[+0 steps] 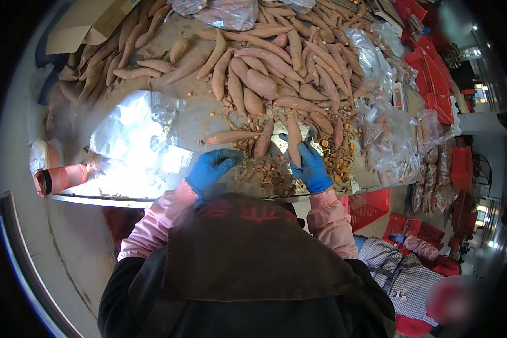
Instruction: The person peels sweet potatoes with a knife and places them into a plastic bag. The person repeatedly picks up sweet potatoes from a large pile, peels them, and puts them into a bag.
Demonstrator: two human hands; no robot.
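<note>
My right hand (314,169), in a blue glove, is closed around the lower part of a long sweet potato (294,137). A dark-handled tool (309,134), perhaps a knife, shows beside that hand's fingers; its blade cannot be made out. My left hand (210,169), also gloved in blue, is over the table near its front edge, fingers bent and apart, with nothing seen in it. Between the hands, one sweet potato (262,139) stands nearly upright in the picture and another (232,136) lies crosswise. Cut ends and trimmings (337,162) are scattered around my right hand.
A large heap of sweet potatoes (262,83) covers the table's far side. Clear plastic bags (384,139) lie at the right, near red crates (431,80). A pinkish bottle (63,179) lies at the left edge, a cardboard box (88,25) beyond. A co-worker (401,270) is at the lower right.
</note>
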